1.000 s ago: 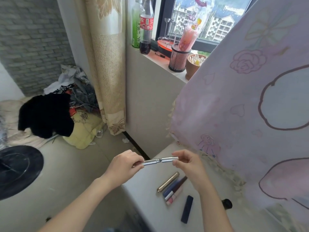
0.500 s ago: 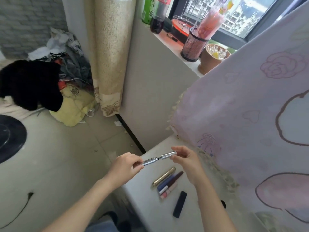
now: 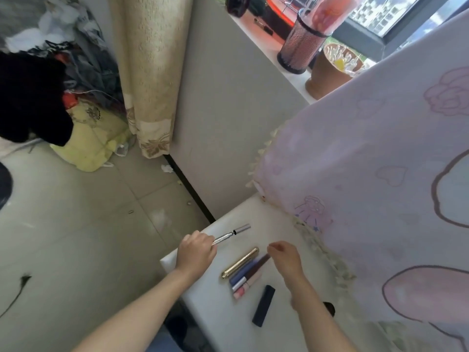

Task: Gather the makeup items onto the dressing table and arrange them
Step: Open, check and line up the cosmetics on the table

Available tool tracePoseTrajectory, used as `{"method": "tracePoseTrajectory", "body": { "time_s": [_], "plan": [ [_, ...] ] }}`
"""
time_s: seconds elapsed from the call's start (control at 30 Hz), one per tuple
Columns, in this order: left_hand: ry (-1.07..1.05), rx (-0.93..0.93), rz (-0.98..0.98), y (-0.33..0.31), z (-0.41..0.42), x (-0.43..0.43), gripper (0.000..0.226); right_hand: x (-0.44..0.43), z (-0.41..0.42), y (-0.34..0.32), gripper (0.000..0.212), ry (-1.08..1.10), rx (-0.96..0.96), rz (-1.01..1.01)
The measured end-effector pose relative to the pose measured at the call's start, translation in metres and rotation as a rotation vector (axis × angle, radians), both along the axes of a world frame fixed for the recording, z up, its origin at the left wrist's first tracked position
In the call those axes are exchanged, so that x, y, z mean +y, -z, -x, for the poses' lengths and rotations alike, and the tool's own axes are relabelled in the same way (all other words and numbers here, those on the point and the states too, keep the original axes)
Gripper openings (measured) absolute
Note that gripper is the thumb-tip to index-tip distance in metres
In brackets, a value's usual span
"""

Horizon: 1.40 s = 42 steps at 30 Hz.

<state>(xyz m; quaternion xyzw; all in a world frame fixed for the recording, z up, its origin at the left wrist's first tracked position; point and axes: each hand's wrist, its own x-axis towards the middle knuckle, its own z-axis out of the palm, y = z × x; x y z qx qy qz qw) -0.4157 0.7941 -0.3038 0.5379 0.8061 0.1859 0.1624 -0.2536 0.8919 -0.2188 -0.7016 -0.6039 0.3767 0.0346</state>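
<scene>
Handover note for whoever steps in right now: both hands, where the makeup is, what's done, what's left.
Left hand: grips the silver pen by one end, over the table.
Right hand: holds nothing, hovers over the row.
On the table: gold tube, blue pen and pink tube side by side; navy stick lies apart, nearer you.
Done: four items laid out.
Left: set the silver pen beside the row; probably line up the navy stick too.
</scene>
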Motion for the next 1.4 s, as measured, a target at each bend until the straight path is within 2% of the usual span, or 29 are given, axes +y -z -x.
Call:
{"method": "tracePoseTrajectory", "body": {
  "time_s": [0.3, 0.43, 0.5, 0.67, 0.77, 0.9, 1.0, 1.07, 1.13, 1.17, 1.27, 1.33, 1.4],
  "plan": [
    [0.010, 0.078, -0.056, 0.009, -0.017, 0.010, 0.024, -0.005, 0.001, 0.033, 0.032, -0.291, -0.181, -0.110],
    [0.038, 0.052, 0.036, 0.008, -0.020, 0.008, 0.025, 0.003, 0.006, 0.040, 0.043, -0.655, -0.406, -0.087],
    [0.047, 0.046, 0.053, 0.008, -0.020, 0.007, 0.025, 0.006, 0.009, 0.042, 0.044, -0.761, -0.441, -0.080],
    [0.059, 0.060, 0.034, 0.007, -0.021, 0.007, 0.020, 0.009, 0.013, 0.043, 0.035, -0.916, -0.523, -0.180],
    [0.075, 0.035, 0.048, 0.005, -0.020, 0.010, 0.029, 0.014, 0.012, 0.044, 0.028, -0.991, -0.543, -0.233],
    [0.043, -0.014, 0.077, 0.001, -0.017, 0.013, 0.038, 0.024, 0.004, 0.041, 0.026, -1.005, -0.476, -0.212],
    [-0.028, -0.182, 0.092, 0.001, -0.016, 0.013, 0.053, 0.028, -0.003, 0.030, 0.022, -0.984, -0.462, -0.154],
    [-0.065, -0.239, 0.083, 0.002, -0.014, 0.013, 0.044, 0.029, -0.011, 0.021, 0.019, -0.873, -0.374, -0.073],
    [-0.078, -0.291, 0.040, -0.001, -0.012, 0.012, 0.042, 0.028, -0.019, 0.008, 0.012, -0.686, -0.186, 0.015],
    [-0.060, -0.316, 0.030, -0.006, -0.011, 0.011, 0.049, 0.027, -0.022, -0.002, 0.006, -0.615, -0.095, 0.031],
    [0.121, -0.375, -0.055, -0.025, -0.010, 0.010, 0.076, 0.018, -0.029, -0.028, 0.023, -0.474, 0.088, 0.031],
    [0.309, -0.340, -0.137, -0.040, -0.015, 0.009, 0.070, 0.010, -0.031, -0.046, 0.016, -0.388, 0.217, 0.021],
    [0.400, -0.256, -0.286, -0.051, -0.021, 0.010, 0.050, 0.001, -0.031, -0.062, 0.011, -0.319, 0.343, 0.019]
  ]
}}
